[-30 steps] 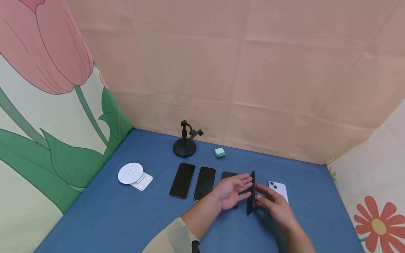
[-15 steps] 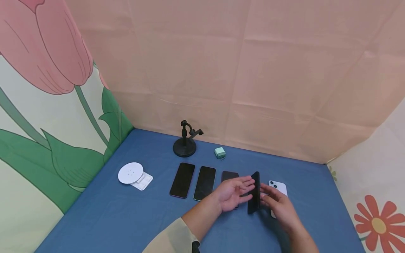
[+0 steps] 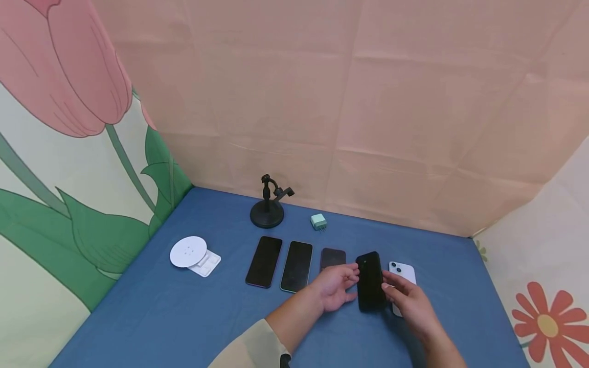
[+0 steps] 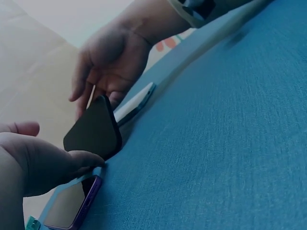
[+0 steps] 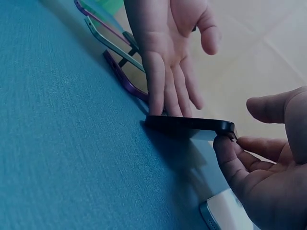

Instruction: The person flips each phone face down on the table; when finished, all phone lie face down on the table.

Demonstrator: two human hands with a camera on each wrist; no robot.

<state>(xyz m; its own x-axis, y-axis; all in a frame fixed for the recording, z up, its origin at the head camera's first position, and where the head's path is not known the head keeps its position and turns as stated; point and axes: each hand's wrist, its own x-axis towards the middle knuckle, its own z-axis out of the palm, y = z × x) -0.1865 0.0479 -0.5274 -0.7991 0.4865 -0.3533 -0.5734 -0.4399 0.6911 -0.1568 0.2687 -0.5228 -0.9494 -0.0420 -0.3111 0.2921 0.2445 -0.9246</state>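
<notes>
A black phone [image 3: 370, 282] stands tilted between my two hands, one long edge low by the cloth. My left hand [image 3: 336, 288] lies to its left with the fingers extended; in the right wrist view, its fingertips [image 5: 172, 110] reach the phone's lower edge. My right hand [image 3: 409, 304] is at the other side. In the right wrist view its fingers [image 5: 232, 165] touch the raised edge, while its thumb [image 5: 266, 109] stays apart. A light phone with two lenses [image 3: 402, 271] lies partly behind my right hand. A purple-edged phone [image 3: 332, 257] is partly hidden by my left hand.
Two more dark phones [image 3: 264, 261] [image 3: 296, 267] lie to the left on the blue cloth [image 3: 184, 317]. Behind them are a black stand [image 3: 267, 213] and a pale green charger plug [image 3: 318, 221]. A white disc [image 3: 188, 251] on a small white base sits far left.
The black phone has turned from nearly edge-on so that its broad face shows, leaning over to the right. Both hands have stayed in about the same place beside it.
</notes>
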